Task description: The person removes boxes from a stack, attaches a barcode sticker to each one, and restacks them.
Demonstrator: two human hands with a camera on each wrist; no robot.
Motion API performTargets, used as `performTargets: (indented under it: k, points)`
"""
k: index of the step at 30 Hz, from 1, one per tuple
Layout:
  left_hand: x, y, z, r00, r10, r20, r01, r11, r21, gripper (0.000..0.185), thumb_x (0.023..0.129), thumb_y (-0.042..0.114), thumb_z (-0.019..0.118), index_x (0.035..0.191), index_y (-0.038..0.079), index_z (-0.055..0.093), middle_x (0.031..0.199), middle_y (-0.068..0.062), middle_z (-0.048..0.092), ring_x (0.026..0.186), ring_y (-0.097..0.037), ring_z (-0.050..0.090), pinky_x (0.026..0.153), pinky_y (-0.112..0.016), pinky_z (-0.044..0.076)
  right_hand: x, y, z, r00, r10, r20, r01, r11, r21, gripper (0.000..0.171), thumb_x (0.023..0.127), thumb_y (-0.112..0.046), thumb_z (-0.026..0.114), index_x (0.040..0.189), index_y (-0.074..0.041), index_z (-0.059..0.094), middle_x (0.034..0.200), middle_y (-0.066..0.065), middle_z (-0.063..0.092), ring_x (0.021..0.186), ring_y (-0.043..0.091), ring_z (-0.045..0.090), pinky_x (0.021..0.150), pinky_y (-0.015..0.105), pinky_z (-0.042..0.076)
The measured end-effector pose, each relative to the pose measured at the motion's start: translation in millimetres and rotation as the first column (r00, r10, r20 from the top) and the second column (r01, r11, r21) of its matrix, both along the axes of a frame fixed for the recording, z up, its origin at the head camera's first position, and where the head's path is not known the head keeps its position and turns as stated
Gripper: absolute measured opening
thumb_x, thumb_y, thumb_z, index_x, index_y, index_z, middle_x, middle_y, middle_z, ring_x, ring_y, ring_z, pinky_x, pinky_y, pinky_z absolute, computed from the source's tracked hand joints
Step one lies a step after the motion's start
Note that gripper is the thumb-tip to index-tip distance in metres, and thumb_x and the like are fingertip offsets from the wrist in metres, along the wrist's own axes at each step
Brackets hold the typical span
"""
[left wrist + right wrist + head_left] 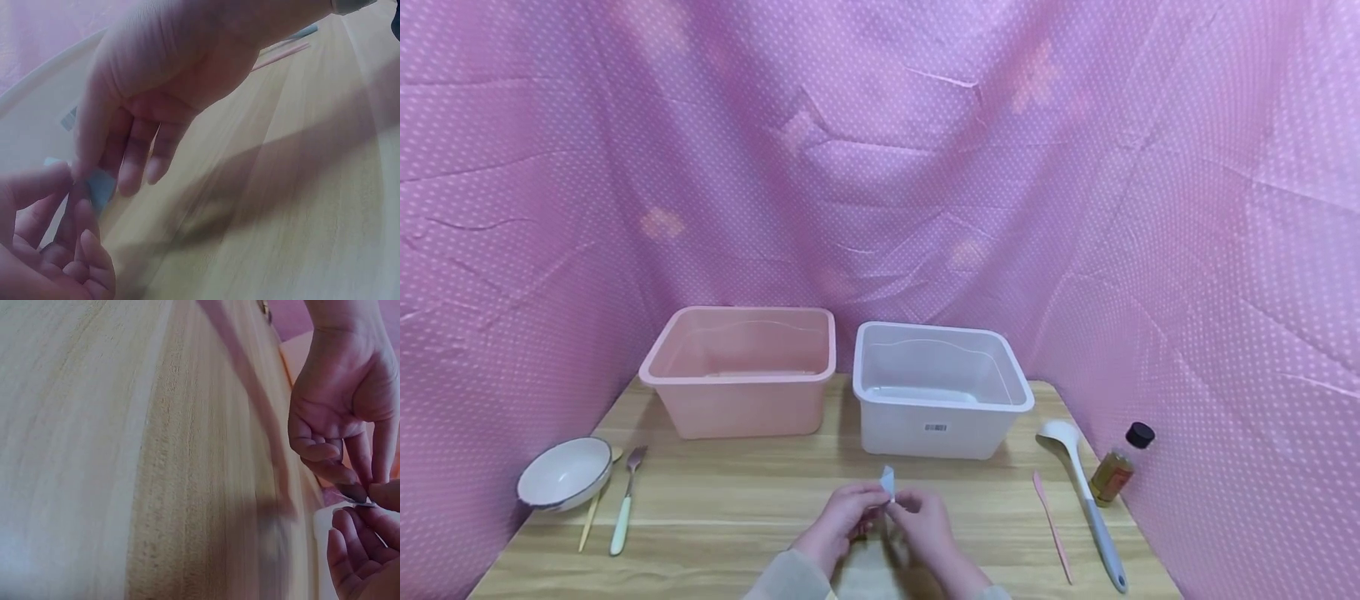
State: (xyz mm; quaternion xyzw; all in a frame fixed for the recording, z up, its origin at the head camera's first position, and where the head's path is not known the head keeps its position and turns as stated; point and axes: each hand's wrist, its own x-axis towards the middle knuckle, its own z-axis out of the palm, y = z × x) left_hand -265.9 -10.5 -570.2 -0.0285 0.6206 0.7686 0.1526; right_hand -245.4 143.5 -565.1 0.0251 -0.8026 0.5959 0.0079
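Paper scrap (887, 482): small, pale blue-white, pinched between both hands just above the table (737, 508).
Left hand (842, 518): grip clamped on scrap, fingertips pinching.
Right hand (925, 521): grip clamped on same scrap, touching left fingers.
Beyond grips: white bin (940, 392), pink bin (741, 371).

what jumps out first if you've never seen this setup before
Two hands meet at the near middle of the wooden table, the left hand and right hand together pinching a small pale blue piece between their fingertips. Behind them stand two tubs side by side, a pink tub on the left and a white tub on the right. Pink dotted cloth walls in the whole scene.
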Motion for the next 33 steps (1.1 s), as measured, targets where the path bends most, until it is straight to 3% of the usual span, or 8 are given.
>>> performTargets:
  k: [5, 10, 15, 20, 23, 29, 33]
  points:
    - [-1.2, -0.4, -0.8, 1.000, -0.004, -0.008, 0.004, 1.000, -0.008, 0.027, 0.084, 0.012, 0.075, 0.107, 0.000, 0.071, 0.077, 0.005, 0.067, 0.062, -0.007, 0.052, 0.057, -0.021, 0.041, -0.5, 1.2, -0.4, 1.000, 0.014, 0.001, -0.014, 1.000, -0.024, 0.019, 0.093, -0.013, 0.067, 0.102, 0.003, 0.069, 0.095, 0.013, 0.071, 0.083, 0.025, 0.066, 0.076, 0.041, 0.056]
    - [-2.1, 0.2, -1.9, 0.999, -0.007, -0.036, 0.005, 1.000, -0.030, 0.025, 0.083, 0.012, 0.075, 0.105, -0.001, 0.071, 0.073, 0.005, 0.066, 0.056, -0.006, 0.047, 0.052, -0.020, 0.036, -0.7, 1.8, -1.2, 0.999, 0.020, -0.043, -0.018, 0.999, 0.043, 0.016, 0.087, -0.009, 0.072, 0.099, 0.001, 0.070, 0.094, 0.010, 0.071, 0.085, 0.024, 0.066, 0.077, 0.042, 0.055]
    - [-1.5, 1.8, -0.1, 0.998, 0.014, -0.065, -0.021, 0.994, -0.109, 0.024, 0.081, 0.011, 0.076, 0.102, -0.002, 0.072, 0.072, 0.005, 0.065, 0.060, -0.008, 0.050, 0.052, -0.020, 0.035, -1.0, 1.8, -1.8, 0.998, 0.026, -0.052, -0.021, 0.997, 0.080, 0.012, 0.086, -0.007, 0.072, 0.096, -0.001, 0.072, 0.093, 0.008, 0.071, 0.087, 0.024, 0.065, 0.080, 0.046, 0.054]
    - [0.0, 3.5, 2.4, 0.996, 0.024, -0.083, -0.039, 0.983, -0.178, 0.022, 0.080, 0.011, 0.076, 0.098, -0.001, 0.072, 0.080, 0.003, 0.067, 0.073, -0.017, 0.058, 0.059, -0.025, 0.041, -0.6, 2.0, -2.8, 1.000, 0.019, -0.016, -0.018, 0.999, 0.041, 0.012, 0.091, -0.006, 0.067, 0.099, 0.000, 0.071, 0.095, 0.010, 0.071, 0.090, 0.026, 0.066, 0.083, 0.048, 0.054]
    - [-0.1, 3.8, 0.9, 0.996, 0.028, -0.089, -0.045, 0.979, -0.198, 0.022, 0.081, 0.010, 0.076, 0.099, -0.001, 0.072, 0.083, 0.002, 0.068, 0.077, -0.019, 0.060, 0.063, -0.028, 0.043, 0.1, 2.5, -3.2, 1.000, 0.016, 0.008, -0.016, 1.000, -0.007, 0.013, 0.092, -0.005, 0.064, 0.101, 0.002, 0.070, 0.092, 0.010, 0.070, 0.085, 0.027, 0.065, 0.078, 0.044, 0.055]
    - [-0.8, 3.3, -3.6, 0.995, 0.027, -0.092, -0.048, 0.971, -0.232, 0.016, 0.082, 0.010, 0.074, 0.095, 0.001, 0.072, 0.080, 0.001, 0.067, 0.074, -0.019, 0.059, 0.058, -0.027, 0.041, 0.2, 6.7, -4.9, 0.998, 0.002, 0.059, 0.003, 0.996, -0.085, 0.016, 0.094, -0.007, 0.060, 0.102, 0.004, 0.070, 0.085, 0.011, 0.068, 0.078, 0.027, 0.063, 0.068, 0.038, 0.053]
    - [-1.0, 1.9, -5.7, 0.993, 0.051, -0.105, -0.074, 0.970, -0.231, 0.013, 0.080, 0.008, 0.073, 0.091, 0.000, 0.071, 0.075, 0.000, 0.064, 0.069, -0.017, 0.055, 0.057, -0.027, 0.041, -1.1, 13.5, -5.4, 0.997, -0.018, 0.070, 0.026, 0.993, -0.117, 0.020, 0.095, -0.007, 0.059, 0.106, 0.008, 0.067, 0.084, 0.011, 0.068, 0.076, 0.028, 0.064, 0.068, 0.040, 0.054]
